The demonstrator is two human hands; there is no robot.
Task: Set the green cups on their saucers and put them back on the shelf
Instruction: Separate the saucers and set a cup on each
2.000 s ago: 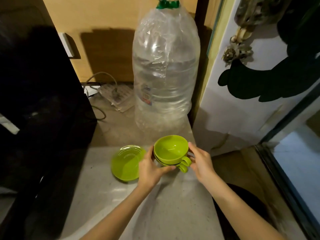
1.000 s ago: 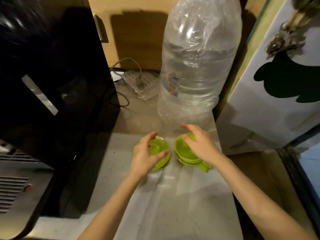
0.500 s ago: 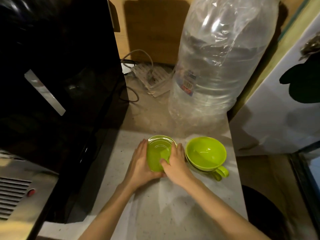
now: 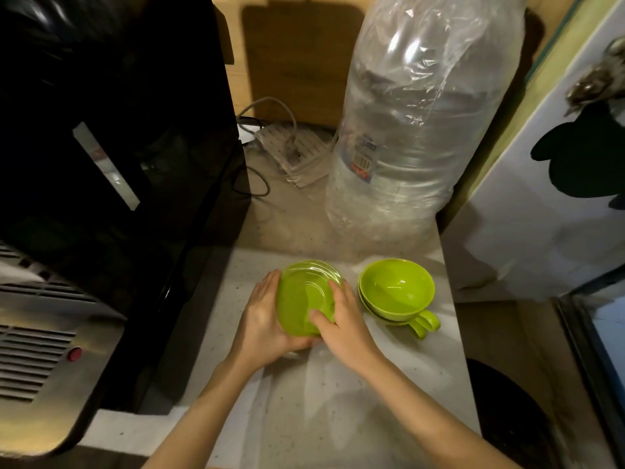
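Two green cups (image 4: 396, 292) sit nested one inside the other on the pale counter (image 4: 338, 407), handles pointing to the near right. Just left of them are green saucers (image 4: 301, 296), tilted up off the counter and held from both sides. My left hand (image 4: 262, 319) cups the left edge and underside. My right hand (image 4: 341, 323) grips the right edge, with the thumb lying on the top face. How many saucers are in the stack I cannot tell.
A very large clear water bottle (image 4: 416, 130) stands right behind the cups. A black appliance (image 4: 111, 147) fills the left side. A power strip with cables (image 4: 291, 154) lies at the back. A white door (image 4: 541, 198) is on the right.
My hands let go of the nested cups on the counter, and both moved left onto the saucers. The saucers have been tipped up off the counter.
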